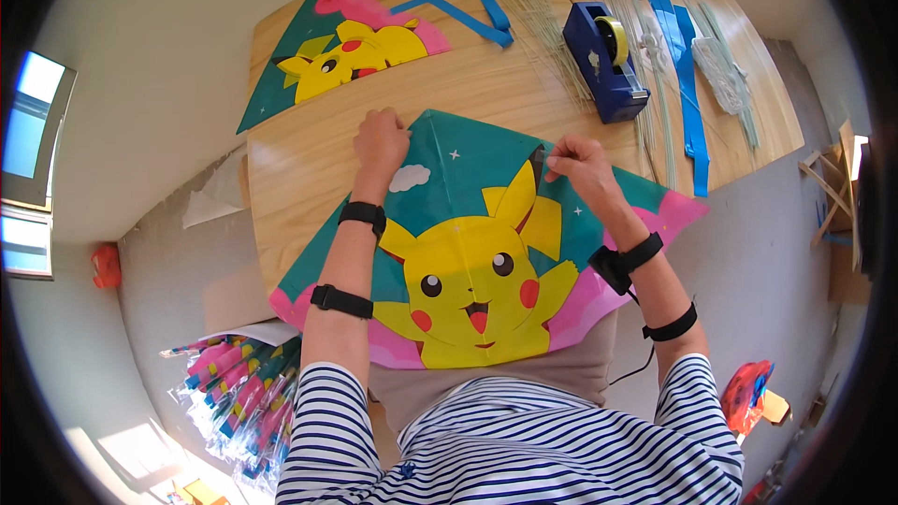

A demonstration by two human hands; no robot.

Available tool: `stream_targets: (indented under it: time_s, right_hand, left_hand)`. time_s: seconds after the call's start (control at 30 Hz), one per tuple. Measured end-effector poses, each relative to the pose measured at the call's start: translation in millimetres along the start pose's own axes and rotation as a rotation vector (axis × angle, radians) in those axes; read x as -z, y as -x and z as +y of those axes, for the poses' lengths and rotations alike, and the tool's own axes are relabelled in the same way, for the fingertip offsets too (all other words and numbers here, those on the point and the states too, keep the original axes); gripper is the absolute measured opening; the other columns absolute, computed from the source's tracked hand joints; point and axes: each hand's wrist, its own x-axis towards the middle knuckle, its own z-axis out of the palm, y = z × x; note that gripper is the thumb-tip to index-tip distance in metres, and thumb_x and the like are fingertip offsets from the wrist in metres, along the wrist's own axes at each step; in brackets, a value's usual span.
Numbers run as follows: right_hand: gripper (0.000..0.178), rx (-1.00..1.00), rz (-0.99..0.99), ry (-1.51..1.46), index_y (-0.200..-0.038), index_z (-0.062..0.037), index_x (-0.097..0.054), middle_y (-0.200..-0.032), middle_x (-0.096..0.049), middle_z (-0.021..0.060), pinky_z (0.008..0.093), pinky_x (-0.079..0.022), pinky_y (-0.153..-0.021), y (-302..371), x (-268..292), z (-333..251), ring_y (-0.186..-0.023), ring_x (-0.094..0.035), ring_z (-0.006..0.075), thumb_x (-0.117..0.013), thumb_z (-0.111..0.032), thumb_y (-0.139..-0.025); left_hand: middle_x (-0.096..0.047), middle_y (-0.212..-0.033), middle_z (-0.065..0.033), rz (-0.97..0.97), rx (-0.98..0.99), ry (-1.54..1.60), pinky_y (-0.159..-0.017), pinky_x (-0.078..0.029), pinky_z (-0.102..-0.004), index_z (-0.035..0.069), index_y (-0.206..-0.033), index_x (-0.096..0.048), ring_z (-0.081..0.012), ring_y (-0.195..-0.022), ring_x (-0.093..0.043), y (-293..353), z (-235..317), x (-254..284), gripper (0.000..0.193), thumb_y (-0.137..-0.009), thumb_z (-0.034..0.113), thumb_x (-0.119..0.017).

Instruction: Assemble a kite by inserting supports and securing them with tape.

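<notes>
Kite (472, 252) with a yellow cartoon creature lies flat on the wooden bench (309, 159), hanging over its near edge toward me.

I see my left hand (381, 142) curled shut, pressing the kite's top-left edge. My right hand (578, 161) pinches what looks like a strip of tape at the kite's upper right edge. Beyond the kite sit a blue tape dispenser (605, 61), thin sticks (543, 28), blue strips (687, 84) and a second kite (341, 51).

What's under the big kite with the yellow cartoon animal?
The kite lies on the wooden table, and its lower part hangs over the person's lap. The left hand and right hand press its top edge. Anything beneath it is covered.
</notes>
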Motion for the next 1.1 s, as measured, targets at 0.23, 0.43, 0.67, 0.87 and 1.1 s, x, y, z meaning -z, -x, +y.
stream_targets:
  time_s: [0.23, 0.43, 0.67, 0.87, 1.1]
  right_hand:
    - [0.008, -0.010, 0.000, -0.046, -0.081, 0.0006, -0.062, -0.072, -0.062, 0.0032, 0.0247, -0.043, -0.062, -3, -2, 18, -0.069, -0.066, 0.0130, -0.064, -0.005, -0.087]
    - [0.007, 0.007, 0.017, -0.091, -0.081, 0.0000, -0.062, -0.074, -0.062, 0.0030, 0.0243, -0.044, -0.064, -3, -6, 19, -0.070, -0.065, 0.0124, -0.064, -0.004, -0.087]
    - [0.010, 0.345, 0.149, 0.318, -0.079, -0.0002, -0.058, -0.117, -0.063, 0.0121, 0.0356, -0.045, -0.092, -9, -12, 28, -0.115, -0.056, 0.0298, -0.068, 0.001, -0.078]
    - [0.012, 0.409, 0.110, 0.397, -0.078, -0.0004, -0.057, -0.134, -0.059, 0.0133, 0.0394, -0.040, -0.103, -4, -18, 35, -0.127, -0.047, 0.0347, -0.069, 0.001, -0.075]
    - [0.011, 0.365, 0.056, 0.293, -0.079, -0.0005, -0.058, -0.133, -0.059, 0.0116, 0.0370, -0.041, -0.100, -6, -11, 38, -0.125, -0.048, 0.0324, -0.069, 0.001, -0.075]
  left_hand:
    - [-0.069, -0.091, -0.0117, -0.041, 0.017, 0.008, -0.073, -0.046, -0.0481, 0.010, -0.085, -0.064, -0.0334, -0.092, -0.065, 13, -2, 5, 0.013, -0.078, 0.014, -0.075]
    - [-0.066, -0.093, -0.0107, -0.045, 0.041, 0.029, -0.077, -0.045, -0.0483, 0.010, -0.088, -0.063, -0.0340, -0.095, -0.062, 11, -11, 8, 0.018, -0.077, 0.014, -0.076]
    - [-0.061, -0.098, -0.0093, 0.148, -0.063, -0.041, -0.077, -0.045, -0.0483, 0.009, -0.086, -0.063, -0.0330, -0.098, -0.059, 39, -5, 5, 0.020, -0.075, 0.015, -0.078]
    - [-0.063, -0.097, -0.0109, 0.079, -0.029, -0.036, -0.078, -0.046, -0.0491, 0.008, -0.085, -0.064, -0.0339, -0.098, -0.060, 28, -15, -3, 0.015, -0.076, 0.011, -0.075]
    - [-0.067, -0.085, -0.0094, -0.148, 0.030, 0.656, -0.071, -0.051, -0.0365, 0.003, -0.090, -0.066, -0.0258, -0.080, -0.065, 10, -25, 20, 0.016, -0.075, 0.005, -0.072]
